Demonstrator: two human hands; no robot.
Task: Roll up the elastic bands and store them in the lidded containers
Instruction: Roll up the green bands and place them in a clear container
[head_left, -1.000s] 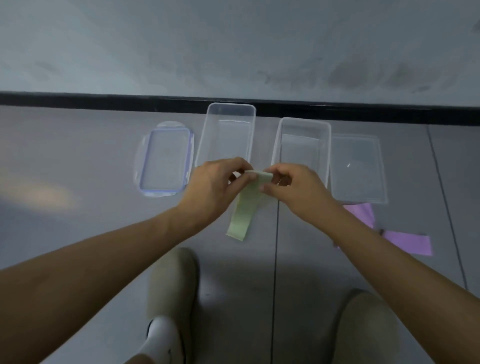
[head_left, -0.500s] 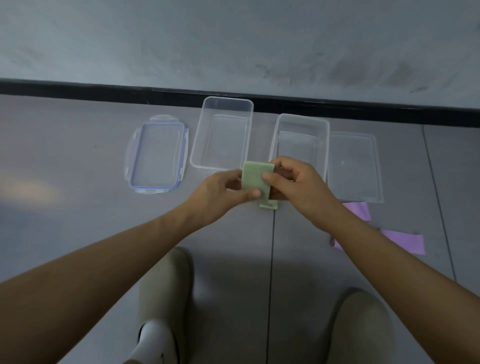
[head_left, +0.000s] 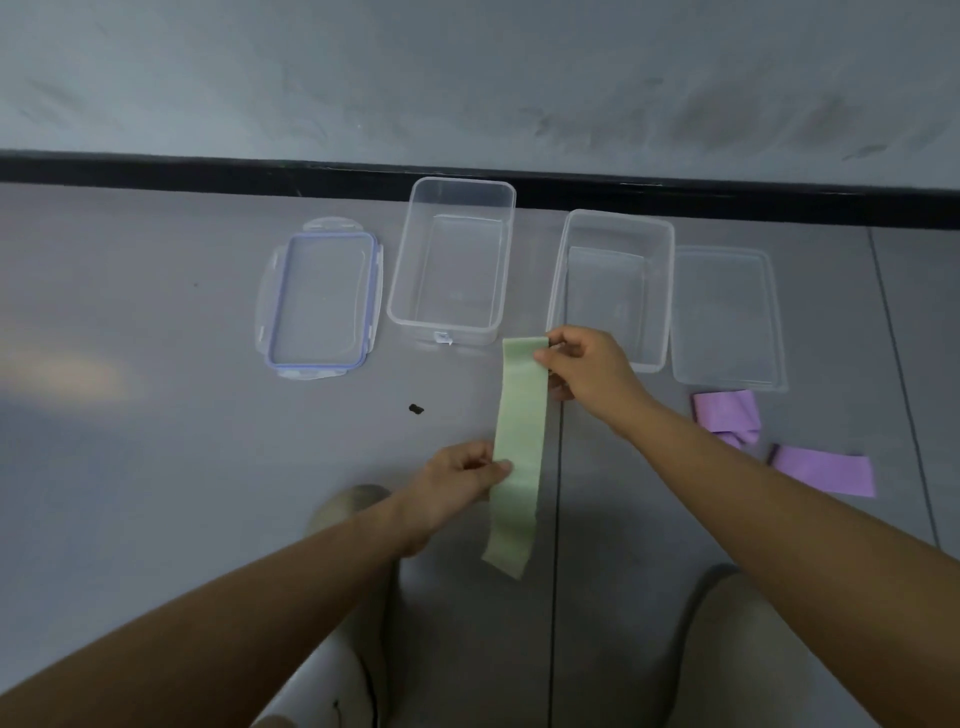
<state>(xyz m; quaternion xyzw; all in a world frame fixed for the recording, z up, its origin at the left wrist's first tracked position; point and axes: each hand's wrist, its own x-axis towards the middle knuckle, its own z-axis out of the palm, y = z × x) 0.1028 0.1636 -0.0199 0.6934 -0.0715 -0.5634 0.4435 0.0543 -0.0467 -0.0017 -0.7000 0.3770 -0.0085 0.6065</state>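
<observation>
A pale green elastic band (head_left: 519, 447) hangs stretched out lengthwise above the floor. My right hand (head_left: 587, 366) pinches its far end, and my left hand (head_left: 457, 480) pinches its left edge about midway down; the near end dangles free. Two clear plastic containers stand open on the floor: the left container (head_left: 451, 260) and the right container (head_left: 613, 288), both with nothing inside. A blue-rimmed lid (head_left: 319, 304) lies left of the left container. A clear lid (head_left: 727, 317) lies right of the right container.
A crumpled purple band (head_left: 727, 415) and a flat purple band (head_left: 823, 470) lie on the grey floor at the right, below the clear lid. A small dark speck (head_left: 415, 409) sits on the floor. A black baseboard (head_left: 208, 169) and wall run behind. My shoes (head_left: 348, 512) show below.
The green band, folded small between both hands half a second ago, now hangs unfolded at full length. My left hand has moved down toward me; my right hand stays at the far end.
</observation>
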